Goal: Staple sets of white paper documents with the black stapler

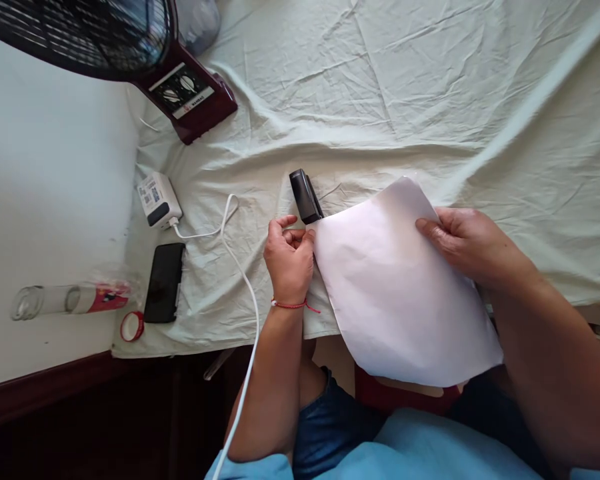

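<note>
Presumably to steady the limp white paper (400,287), the right hand (473,243) grips its two-o'clock edge and the left hand (290,263) pinches its ten-o'clock corner, just beside the black stapler (305,195), while the six-o'clock end droops past the tablecloth (430,80).

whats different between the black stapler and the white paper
The stapler is dark and glossy; the paper is white and matte.
The stapler is small and narrow; the paper is a far larger, broad sheet.
The stapler rests on the cloth; the paper is held at its side by the right hand, its lower part past the table edge.
Shared: both are beside the left hand.
</note>
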The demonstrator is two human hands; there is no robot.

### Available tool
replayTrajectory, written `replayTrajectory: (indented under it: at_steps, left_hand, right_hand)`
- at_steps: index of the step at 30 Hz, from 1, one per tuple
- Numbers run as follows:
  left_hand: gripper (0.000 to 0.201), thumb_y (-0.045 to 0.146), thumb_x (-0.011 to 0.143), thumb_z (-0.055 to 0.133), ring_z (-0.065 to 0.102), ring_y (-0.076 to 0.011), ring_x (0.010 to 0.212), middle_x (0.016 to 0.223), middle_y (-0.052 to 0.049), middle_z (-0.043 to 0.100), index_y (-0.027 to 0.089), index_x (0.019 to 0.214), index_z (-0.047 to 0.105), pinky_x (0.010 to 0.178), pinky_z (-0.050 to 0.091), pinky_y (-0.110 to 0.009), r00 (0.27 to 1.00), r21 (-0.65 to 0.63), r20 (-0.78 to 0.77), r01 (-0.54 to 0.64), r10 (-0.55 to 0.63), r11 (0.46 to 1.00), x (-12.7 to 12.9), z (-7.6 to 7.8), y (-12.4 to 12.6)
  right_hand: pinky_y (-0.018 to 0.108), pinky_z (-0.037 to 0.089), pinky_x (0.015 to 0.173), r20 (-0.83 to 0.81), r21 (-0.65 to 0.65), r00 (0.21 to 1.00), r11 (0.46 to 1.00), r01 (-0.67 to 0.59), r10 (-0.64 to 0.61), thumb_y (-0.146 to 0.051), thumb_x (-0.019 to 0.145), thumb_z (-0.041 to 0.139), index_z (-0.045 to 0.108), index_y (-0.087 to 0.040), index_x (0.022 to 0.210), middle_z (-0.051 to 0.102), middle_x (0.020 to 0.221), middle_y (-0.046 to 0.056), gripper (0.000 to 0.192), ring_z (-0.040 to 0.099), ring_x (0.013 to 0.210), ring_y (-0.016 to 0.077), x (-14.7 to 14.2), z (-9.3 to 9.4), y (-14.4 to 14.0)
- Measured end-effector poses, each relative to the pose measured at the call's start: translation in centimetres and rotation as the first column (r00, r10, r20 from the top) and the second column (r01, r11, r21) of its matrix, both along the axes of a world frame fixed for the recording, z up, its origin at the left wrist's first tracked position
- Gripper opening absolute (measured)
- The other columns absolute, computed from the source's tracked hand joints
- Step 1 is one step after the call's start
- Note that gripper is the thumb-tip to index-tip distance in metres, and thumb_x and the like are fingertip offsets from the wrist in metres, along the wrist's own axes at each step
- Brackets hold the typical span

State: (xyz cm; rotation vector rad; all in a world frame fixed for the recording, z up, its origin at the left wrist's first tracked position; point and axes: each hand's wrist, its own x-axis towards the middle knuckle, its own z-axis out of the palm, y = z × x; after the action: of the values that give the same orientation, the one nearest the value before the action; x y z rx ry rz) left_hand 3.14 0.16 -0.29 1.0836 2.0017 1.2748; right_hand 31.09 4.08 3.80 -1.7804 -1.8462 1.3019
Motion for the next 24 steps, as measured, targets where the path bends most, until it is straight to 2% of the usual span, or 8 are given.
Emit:
replayTrajectory:
  at_steps: [8,11,14,16,18,24]
  left_hand:
    - [0.021,0.019,0.084,0.077,0.065,-0.0154,0.062,0.066,0.005,0.067,0.021,0.101,0.065,0.068,0.048,-0.030,0.992,-0.026,-0.122,-0.029,0.026,0.999,-0.4,-0.3,0.6]
    - [0.036,0.015,0.085,0.074,0.059,-0.0135,0.061,0.077,0.004,0.070,0.023,0.120,0.069,0.068,0.047,-0.029,0.983,0.047,-0.185,0.002,0.006,0.999,-0.2,-0.5,0.3]
    - [0.053,0.009,0.088,0.066,0.057,-0.0140,0.068,0.095,0.001,0.070,0.031,0.136,0.074,0.076,0.051,-0.031,0.951,0.170,-0.309,0.084,-0.028,0.982,0.1,-0.8,-0.1]
    - [0.053,0.007,0.089,0.061,0.060,-0.0171,0.081,0.098,-0.002,0.067,0.034,0.131,0.081,0.087,0.054,-0.032,0.925,0.221,-0.376,0.133,-0.042,0.966,0.0,-1.0,-0.3]
    - [0.054,0.007,0.088,0.060,0.061,-0.0192,0.088,0.096,-0.003,0.065,0.034,0.127,0.084,0.092,0.054,-0.034,0.909,0.219,-0.414,0.160,-0.057,0.963,-0.1,-1.3,-0.3]
    - [0.055,0.004,0.085,0.058,0.055,-0.0181,0.076,0.087,-0.002,0.066,0.033,0.120,0.088,0.081,0.049,-0.033,0.887,0.135,-0.447,0.197,-0.118,0.971,-0.5,-1.0,0.2]
  right_hand:
    - [0.034,0.043,0.066,0.044,0.042,0.999,0.999,0.003,-0.005,-0.046,0.100,0.051,0.064,-0.023,0.075,0.070,0.074,0.004,0.036,0.062,0.071,0.0216,-0.3,-0.1,0.1]
    - [0.034,0.043,0.066,0.047,0.058,0.999,0.998,0.024,-0.027,-0.046,0.100,0.053,0.063,-0.024,0.074,0.071,0.074,0.004,0.035,0.063,0.071,0.0222,-0.3,-0.2,0.1]
    - [0.034,0.043,0.066,0.054,0.049,0.998,0.998,0.034,-0.036,-0.046,0.100,0.053,0.063,-0.024,0.075,0.073,0.075,0.004,0.035,0.064,0.072,0.0227,-0.3,-0.3,0.1]
    - [0.034,0.043,0.066,0.060,0.054,0.998,0.998,0.028,-0.031,-0.046,0.100,0.052,0.062,-0.024,0.074,0.072,0.074,0.004,0.036,0.063,0.071,0.0225,-0.3,-0.3,0.1]
    - [0.034,0.042,0.065,0.069,0.068,0.997,0.997,0.020,-0.025,-0.046,0.100,0.052,0.060,-0.024,0.073,0.071,0.072,0.004,0.036,0.061,0.069,0.0221,-0.4,-0.3,0.2]
    - [0.034,0.042,0.065,0.066,0.044,0.998,0.999,0.016,-0.019,-0.047,0.099,0.054,0.061,-0.024,0.075,0.071,0.074,0.005,0.034,0.062,0.071,0.0231,-0.3,-0.6,0.3]
